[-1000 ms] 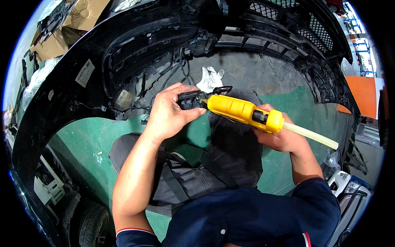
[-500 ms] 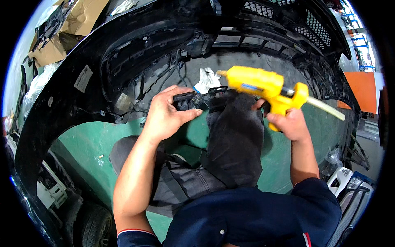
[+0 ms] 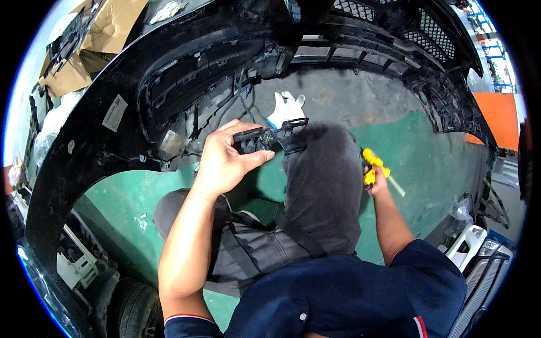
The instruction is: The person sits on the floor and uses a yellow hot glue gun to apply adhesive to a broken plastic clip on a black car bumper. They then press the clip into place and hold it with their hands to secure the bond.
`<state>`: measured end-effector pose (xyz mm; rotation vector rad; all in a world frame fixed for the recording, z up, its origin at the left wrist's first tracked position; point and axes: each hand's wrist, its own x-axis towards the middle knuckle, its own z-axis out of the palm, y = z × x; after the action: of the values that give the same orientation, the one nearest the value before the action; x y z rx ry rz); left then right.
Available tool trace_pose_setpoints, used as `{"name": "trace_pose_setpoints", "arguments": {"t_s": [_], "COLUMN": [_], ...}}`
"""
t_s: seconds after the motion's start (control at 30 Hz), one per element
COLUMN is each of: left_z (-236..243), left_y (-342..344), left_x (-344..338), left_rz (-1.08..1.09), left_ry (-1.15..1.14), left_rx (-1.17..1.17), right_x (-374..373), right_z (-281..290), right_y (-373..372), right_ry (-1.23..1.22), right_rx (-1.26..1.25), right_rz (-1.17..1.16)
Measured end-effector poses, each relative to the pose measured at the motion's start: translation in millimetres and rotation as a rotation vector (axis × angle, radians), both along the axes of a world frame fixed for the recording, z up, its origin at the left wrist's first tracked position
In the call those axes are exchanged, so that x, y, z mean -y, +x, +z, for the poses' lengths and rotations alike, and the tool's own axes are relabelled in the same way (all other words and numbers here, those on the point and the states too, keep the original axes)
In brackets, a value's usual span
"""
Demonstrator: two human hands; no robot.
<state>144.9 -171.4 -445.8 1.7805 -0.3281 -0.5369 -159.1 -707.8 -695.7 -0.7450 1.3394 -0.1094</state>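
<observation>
My left hand [image 3: 217,160] is closed on a small black plastic bracket [image 3: 290,139], thumb below and fingers above. The bracket is held up beside my raised knee, and a clear, glossy lump shows near its middle. Low on the far side of that knee, my right hand [image 3: 378,183] grips a yellow glue gun [image 3: 372,158]. A pale glue stick [image 3: 398,187] juts out of the gun's back end. Part of the gun is hidden by my fingers.
A large black car bumper [image 3: 73,141] curves around in front of me. A white work glove [image 3: 287,108] lies on the grey sheet [image 3: 338,93] inside it. Cardboard [image 3: 115,25] is at far left, a tyre [image 3: 135,312] near left, an orange panel [image 3: 496,118] at right.
My right hand has lowered the glue gun from beside the bracket down past my knee toward the floor. My left hand still holds the bracket in nearly the same place.
</observation>
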Motion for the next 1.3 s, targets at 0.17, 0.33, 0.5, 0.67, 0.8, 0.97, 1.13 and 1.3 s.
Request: {"name": "trace_pose_setpoints", "arguments": {"t_s": [0.17, 0.33, 0.5, 0.67, 0.8, 0.97, 1.13, 1.3], "left_z": [-1, 2, 1, 7, 6, 4, 3, 5], "left_y": [-4, -3, -1, -2, -2, -3, -3, -4], "left_x": [0, 8, 9, 9, 11, 11, 11, 12], "left_rz": [0.018, 0.027, 0.013, 0.031, 0.007, 0.001, 0.007, 0.016], "left_ry": [0.037, 0.03, 0.041, 0.041, 0.031, 0.041, 0.051, 0.036], "left_rx": [0.015, -0.058, -0.001, 0.004, 0.016, 0.017, 0.014, 0.025], "right_x": [-54, -41, -167, -278, -302, -301, -298, -297], "right_z": [-47, -4, 204, 278, 261, 256, 254, 247], "right_y": [-57, 31, 233, 264, 263, 265, 267, 270], "right_ry": [0.065, -0.777, -1.104, -1.503, -1.492, -1.404, -1.358, -1.33], "right_rx": [-0.468, -0.786, 0.231, 0.671, 0.593, 0.617, 0.598, 0.729], "right_rz": [-0.04, 0.905, 0.936, 1.477, 1.554, 1.531, 1.571, 1.454]}}
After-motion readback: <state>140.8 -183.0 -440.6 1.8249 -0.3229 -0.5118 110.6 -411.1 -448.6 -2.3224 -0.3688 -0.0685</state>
